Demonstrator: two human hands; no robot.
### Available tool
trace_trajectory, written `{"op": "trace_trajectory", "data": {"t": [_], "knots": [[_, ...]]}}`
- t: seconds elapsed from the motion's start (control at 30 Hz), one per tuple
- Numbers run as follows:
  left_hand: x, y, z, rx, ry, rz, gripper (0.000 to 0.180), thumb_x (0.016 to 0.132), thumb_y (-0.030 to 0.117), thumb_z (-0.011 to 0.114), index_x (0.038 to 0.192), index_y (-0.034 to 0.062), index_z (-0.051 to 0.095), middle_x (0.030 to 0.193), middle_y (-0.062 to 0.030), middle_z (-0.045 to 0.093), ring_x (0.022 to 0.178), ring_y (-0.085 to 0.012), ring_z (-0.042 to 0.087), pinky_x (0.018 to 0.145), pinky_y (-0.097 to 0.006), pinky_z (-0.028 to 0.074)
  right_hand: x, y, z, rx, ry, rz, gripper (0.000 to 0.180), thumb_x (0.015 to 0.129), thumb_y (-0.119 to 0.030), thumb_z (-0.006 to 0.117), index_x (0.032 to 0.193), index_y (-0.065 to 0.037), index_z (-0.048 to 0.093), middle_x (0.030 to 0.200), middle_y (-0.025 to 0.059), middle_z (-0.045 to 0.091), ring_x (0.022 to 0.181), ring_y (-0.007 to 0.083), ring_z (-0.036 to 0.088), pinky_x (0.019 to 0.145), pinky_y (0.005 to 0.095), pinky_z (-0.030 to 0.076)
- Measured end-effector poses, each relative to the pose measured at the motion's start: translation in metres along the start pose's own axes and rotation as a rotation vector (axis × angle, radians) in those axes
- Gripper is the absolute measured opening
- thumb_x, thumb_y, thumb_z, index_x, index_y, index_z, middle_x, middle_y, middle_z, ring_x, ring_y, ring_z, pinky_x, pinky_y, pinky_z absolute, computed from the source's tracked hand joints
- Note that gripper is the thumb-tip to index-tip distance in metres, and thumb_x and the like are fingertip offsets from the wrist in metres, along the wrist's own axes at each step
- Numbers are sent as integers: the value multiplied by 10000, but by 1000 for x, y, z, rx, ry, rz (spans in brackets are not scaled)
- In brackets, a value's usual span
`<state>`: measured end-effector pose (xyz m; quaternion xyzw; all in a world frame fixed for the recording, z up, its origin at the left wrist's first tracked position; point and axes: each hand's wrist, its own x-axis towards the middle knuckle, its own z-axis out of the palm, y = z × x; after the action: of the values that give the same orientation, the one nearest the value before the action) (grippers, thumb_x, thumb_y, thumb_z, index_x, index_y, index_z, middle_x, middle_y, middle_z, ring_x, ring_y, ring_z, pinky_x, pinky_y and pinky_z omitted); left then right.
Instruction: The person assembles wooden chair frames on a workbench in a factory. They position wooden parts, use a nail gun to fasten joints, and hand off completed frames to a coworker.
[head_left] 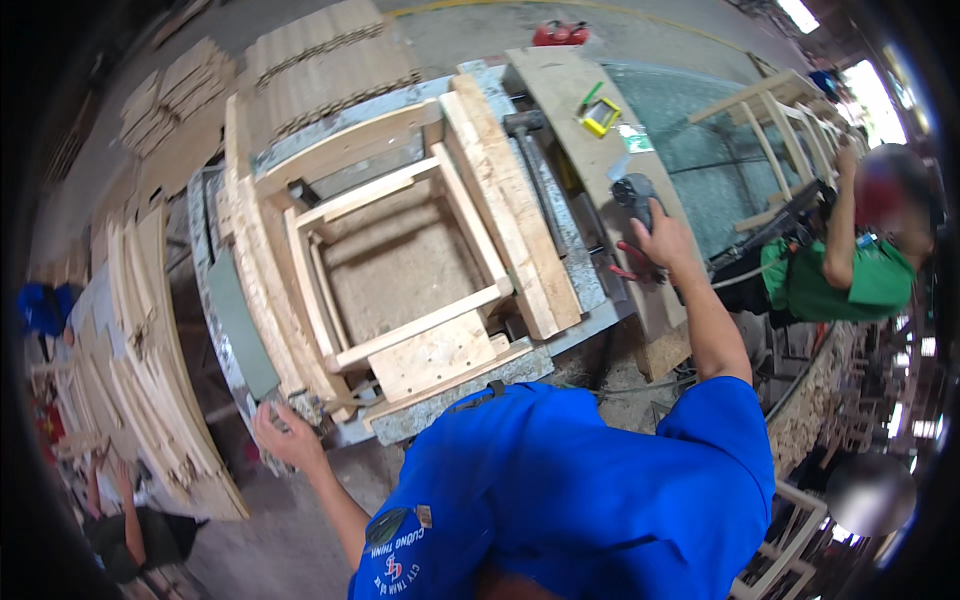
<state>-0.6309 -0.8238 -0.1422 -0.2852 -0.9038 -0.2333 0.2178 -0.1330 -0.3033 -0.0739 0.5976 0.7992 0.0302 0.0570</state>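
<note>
A pale wooden frame [415, 325], four-sided like a chair seat, lies between thick wooden blocks on a metal clamping bench [395, 428]. At the bench's near left corner, my left hand [287, 437] is curled at a small metal fitting; what its fingers hold is partly hidden. My right hand [664, 243] is over a board on the right, thumb and forefinger apart, close to a dark hand-held power tool [633, 190]. Whether the fingertips touch that tool, I cannot tell. Beside the hand lie red-handled pliers [630, 265]. A drilled wooden plate [430, 357] sits at the frame's near side.
A hammer [534, 175] rests right of the thick block [515, 220]. Further along the board [560, 85] is a yellow tape measure [601, 116]. Stacked wooden parts [330, 60] stand behind and at left [165, 370]. A co-worker in green [850, 275] handles a chair frame [780, 130] at right.
</note>
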Motion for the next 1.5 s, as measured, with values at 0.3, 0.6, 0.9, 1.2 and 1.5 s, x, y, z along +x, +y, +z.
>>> {"op": "trace_trajectory", "data": {"t": [0.3, 0.6, 0.9, 1.2, 1.5], "knots": [[9, 13, -3, 82, 42, -21, 208, 991, 151, 672, 1135, 6, 713, 1157, -151, 719, 1166, -354, 634, 1013, -467, 491, 13, 25, 42, 54, -78, -48, 742, 979, -507, 612, 1529, -40, 438, 1064, 285, 729, 985, 459, 713, 866, 557, 548], [27, 27, 12, 141, 31, 16, 206, 985, 158, 673, 1135, 22, 707, 1163, -154, 712, 1175, -377, 637, 1035, -495, 479, 11, 5, 40, 83, 202, -86, 701, 945, -401, 710, 1484, -21, 472, 1191, 220, 609, 1123, 418, 617, 920, 510, 521], [39, 49, 22, 193, -21, 80, 258, 961, 177, 672, 1158, 12, 692, 1188, -181, 687, 1226, -413, 591, 1078, -531, 441, -23, -147, 29, 1086, 42, -312, 416, 958, -99, 695, 1349, 14, 609, 960, 108, 703, 832, 165, 678, 750, 320, 569], [75, 144, 125, 97, -395, 408, 497, 876, 216, 733, 1304, -11, 621, 1417, -278, 514, 1432, -493, 370, 1240, -596, 248, -31, -286, 74, 740, -305, -131, 720, 938, -289, 708, 1521, 4, 403, 1420, 277, 495, 1332, 454, 499, 1128, 500, 423], [106, 168, 172, 305, -770, 566, 686, 839, 88, 681, 1497, 18, 501, 1652, -307, 214, 1551, -522, 148, 1287, -566, 101, 22, -270, 124, 889, -649, 219, 645, 898, -202, 671, 1452, 18, 427, 1373, 280, 584, 1308, 418, 573, 1067, 523, 488]]}}
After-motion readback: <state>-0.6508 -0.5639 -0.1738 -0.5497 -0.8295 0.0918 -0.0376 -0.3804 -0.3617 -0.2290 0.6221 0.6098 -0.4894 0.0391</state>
